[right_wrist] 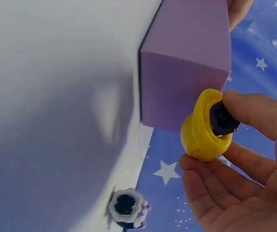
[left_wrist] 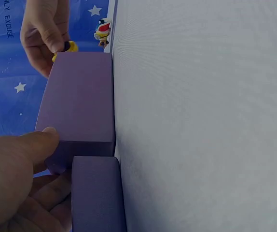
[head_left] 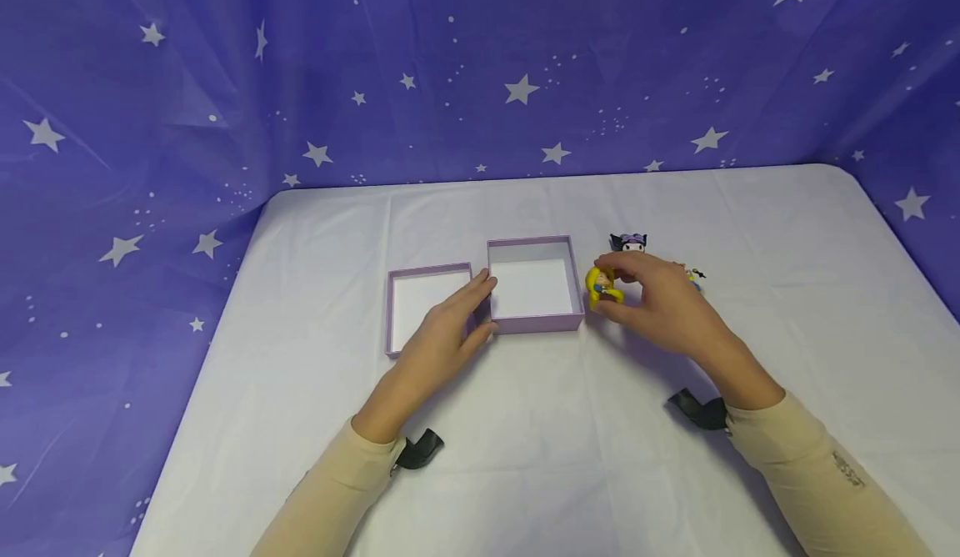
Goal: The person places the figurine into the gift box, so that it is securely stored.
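A purple box [head_left: 536, 324] with a white inside stands open-topped on the table. Fingers of my left hand [head_left: 447, 328] touch its left side; the left wrist view shows the thumb against a box corner. Just right of the box, my right hand [head_left: 667, 303] pinches a small yellow figurine [head_left: 602, 288] between thumb and fingers, beside the box's right wall. In the right wrist view the yellow figurine [right_wrist: 203, 130] shows a dark base, with the thumb on it. The shallower purple lid [head_left: 429, 270] lies left of the box, partly behind my left hand.
Behind my right hand stands a black-and-purple figurine [head_left: 632, 243]. Another small figurine [head_left: 694, 278] is partly hidden by that hand. A white cloth covers the table [head_left: 525, 424]; a purple star-patterned curtain [head_left: 480, 57] hangs behind. Black straps [head_left: 701, 409] show at both wrists.
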`<state>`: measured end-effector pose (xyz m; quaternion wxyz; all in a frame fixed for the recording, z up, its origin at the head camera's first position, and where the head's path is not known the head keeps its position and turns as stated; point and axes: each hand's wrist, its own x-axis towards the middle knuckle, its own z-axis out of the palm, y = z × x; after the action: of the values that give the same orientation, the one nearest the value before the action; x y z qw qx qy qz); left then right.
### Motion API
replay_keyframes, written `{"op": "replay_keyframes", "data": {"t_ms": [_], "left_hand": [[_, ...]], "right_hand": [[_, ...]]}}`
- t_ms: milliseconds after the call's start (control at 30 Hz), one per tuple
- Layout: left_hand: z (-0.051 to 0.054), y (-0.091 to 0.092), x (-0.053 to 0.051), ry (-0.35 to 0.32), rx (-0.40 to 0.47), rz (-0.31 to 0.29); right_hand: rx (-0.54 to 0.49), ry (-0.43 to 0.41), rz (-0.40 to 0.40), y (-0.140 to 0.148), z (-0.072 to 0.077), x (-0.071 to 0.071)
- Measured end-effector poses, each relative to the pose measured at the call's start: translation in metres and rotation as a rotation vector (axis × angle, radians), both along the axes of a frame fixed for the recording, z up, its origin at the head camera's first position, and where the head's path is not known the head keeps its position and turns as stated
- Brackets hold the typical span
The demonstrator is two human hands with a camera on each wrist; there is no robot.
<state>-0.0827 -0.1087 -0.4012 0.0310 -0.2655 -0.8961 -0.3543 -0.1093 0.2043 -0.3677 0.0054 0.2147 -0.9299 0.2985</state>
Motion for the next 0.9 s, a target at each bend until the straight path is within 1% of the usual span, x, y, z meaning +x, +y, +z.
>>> {"op": "replay_keyframes", "data": {"t_ms": [233, 400, 633, 900], "left_hand": [[-0.001, 0.0, -0.001, 0.009, 0.0, 0.001], [-0.002, 0.0, -0.001, 0.008, 0.006, -0.003], [-0.001, 0.0, 0.0, 0.012, -0.01, 0.001], [0.001, 0.0, 0.0, -0.006, -0.021, 0.006]], "right_hand": [[-0.002, 0.072, 0.022, -0.012, 0.013, -0.002], [-0.005, 0.083, 0.005, -0.022, 0.019, -0.005], [-0.033, 0.073, 0.041, -0.037, 0.019, -0.008], [-0.063, 0.097, 0.101, -0.054, 0.015, -0.011]]}}
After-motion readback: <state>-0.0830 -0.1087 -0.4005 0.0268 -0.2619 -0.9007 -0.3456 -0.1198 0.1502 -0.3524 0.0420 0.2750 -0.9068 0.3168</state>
